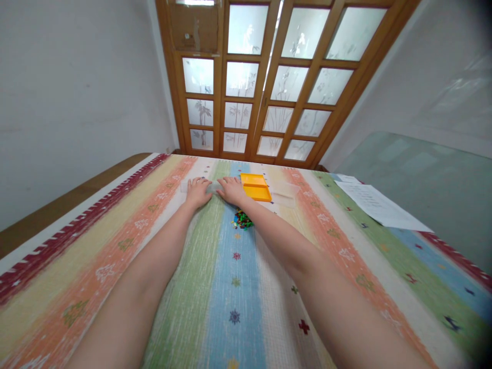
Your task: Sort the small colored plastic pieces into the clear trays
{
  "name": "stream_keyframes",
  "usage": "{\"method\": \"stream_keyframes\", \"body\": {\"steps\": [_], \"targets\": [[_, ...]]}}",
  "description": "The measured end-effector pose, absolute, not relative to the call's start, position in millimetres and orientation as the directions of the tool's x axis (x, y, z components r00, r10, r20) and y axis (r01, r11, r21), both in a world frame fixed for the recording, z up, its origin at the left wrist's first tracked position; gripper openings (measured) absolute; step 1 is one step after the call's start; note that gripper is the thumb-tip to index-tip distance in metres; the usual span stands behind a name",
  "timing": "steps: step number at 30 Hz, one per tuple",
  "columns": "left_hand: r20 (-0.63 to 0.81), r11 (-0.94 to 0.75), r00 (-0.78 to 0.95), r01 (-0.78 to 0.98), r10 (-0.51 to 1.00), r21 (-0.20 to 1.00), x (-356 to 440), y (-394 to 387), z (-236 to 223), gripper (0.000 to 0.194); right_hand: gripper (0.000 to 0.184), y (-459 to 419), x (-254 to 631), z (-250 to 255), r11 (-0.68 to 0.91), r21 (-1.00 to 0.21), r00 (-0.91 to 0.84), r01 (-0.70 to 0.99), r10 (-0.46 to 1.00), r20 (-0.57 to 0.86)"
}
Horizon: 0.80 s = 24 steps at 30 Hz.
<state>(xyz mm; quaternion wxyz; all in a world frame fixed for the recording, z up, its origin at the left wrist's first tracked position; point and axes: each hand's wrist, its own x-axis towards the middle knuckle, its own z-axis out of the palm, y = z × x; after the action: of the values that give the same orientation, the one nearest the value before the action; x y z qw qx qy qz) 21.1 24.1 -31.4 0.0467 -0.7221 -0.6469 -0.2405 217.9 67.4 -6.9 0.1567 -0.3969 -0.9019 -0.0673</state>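
Both my arms reach far across a striped cloth [230,287]. My left hand [197,191] and my right hand [231,189] rest side by side on a clear, flat plastic thing [186,186] near the table's far edge, fingers curled over it. Whether they grip it or only press on it I cannot tell. Just right of my right hand lies an orange tray [255,187]. A small heap of coloured beads [242,220] sits under my right forearm.
A second clear plastic piece [283,197] lies right of the orange tray. Printed paper sheets [378,206] lie at the right on a glass surface [418,169]. Wooden doors with frosted panes [265,82] stand behind the table.
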Motion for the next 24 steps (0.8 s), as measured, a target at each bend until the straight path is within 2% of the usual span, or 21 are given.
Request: {"method": "stream_keyframes", "body": {"steps": [7,14,21,24], "targets": [[0.393,-0.171,0.049,0.944,0.918,0.282,17.9,30.4,-35.6,0.043,0.051,67.7,222.9,-18.8,0.735,0.023,-0.7,0.677,0.634,0.328],[0.415,-0.17,0.039,0.944,0.909,0.283,15.9,29.6,-33.1,0.038,0.041,61.7,215.0,-11.2,0.735,0.08,-0.715,0.673,0.619,0.327],[0.425,-0.176,0.053,0.95,0.904,0.256,17.2,28.3,-28.1,0.06,0.04,60.1,218.2,-9.5,0.769,0.179,-0.779,0.614,0.552,0.298],[0.418,-0.174,0.053,0.951,0.907,0.256,17.0,28.5,-27.8,0.064,0.037,63.1,218.4,-11.7,0.786,0.21,-0.804,0.581,0.513,0.301]]}}
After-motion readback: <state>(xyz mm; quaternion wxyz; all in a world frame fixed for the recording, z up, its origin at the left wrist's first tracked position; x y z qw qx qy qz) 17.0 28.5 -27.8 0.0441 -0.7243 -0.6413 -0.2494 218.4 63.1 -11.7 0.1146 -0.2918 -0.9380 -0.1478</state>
